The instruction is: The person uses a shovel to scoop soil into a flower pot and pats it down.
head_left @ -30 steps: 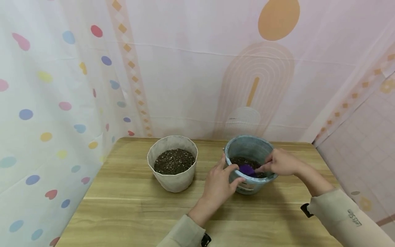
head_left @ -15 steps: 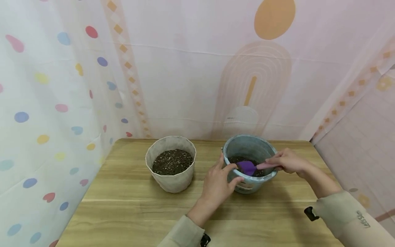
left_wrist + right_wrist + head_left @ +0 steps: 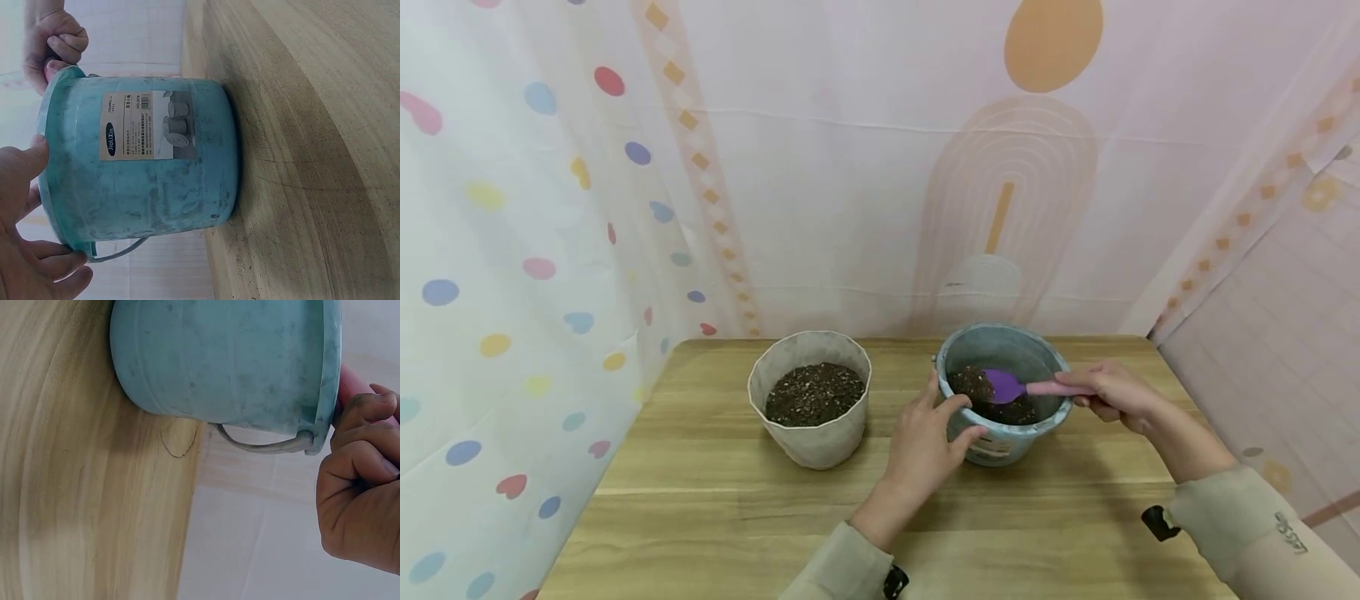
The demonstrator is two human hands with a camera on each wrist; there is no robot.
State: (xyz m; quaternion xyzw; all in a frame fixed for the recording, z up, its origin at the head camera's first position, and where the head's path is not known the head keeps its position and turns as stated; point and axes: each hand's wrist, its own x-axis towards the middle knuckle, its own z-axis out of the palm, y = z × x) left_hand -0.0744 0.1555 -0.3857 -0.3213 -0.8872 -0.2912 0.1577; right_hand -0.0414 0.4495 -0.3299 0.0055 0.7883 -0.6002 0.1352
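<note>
A blue bucket [image 3: 1000, 454] with a label stands on the table, dark soil [image 3: 1011, 412] in its bottom. My left hand [image 3: 922, 446] grips its near-left rim; in the left wrist view the left hand [image 3: 28, 212] has its thumb outside the rim and one finger passing behind it. My right hand [image 3: 1112, 393] holds a small trowel by its pink handle [image 3: 1056, 389]. The trowel's purple blade [image 3: 1004, 387], heaped with soil [image 3: 972, 384], is inside the bucket, above the soil there. The right wrist view shows the right hand [image 3: 365, 469] with fingers curled round the handle, beside the rim.
To the left stands a whitish faceted pot [image 3: 820, 446] holding dark soil [image 3: 815, 394]. Both containers are on a wooden table [image 3: 715, 508]. Patterned curtains [image 3: 820, 208] hang behind and at the sides. A wire bail [image 3: 262, 447] hangs down the bucket's side.
The trowel has risen out of the bucket's soil with a heap on its blade. My right hand has drawn back slightly to the right. The left hand keeps its place on the rim.
</note>
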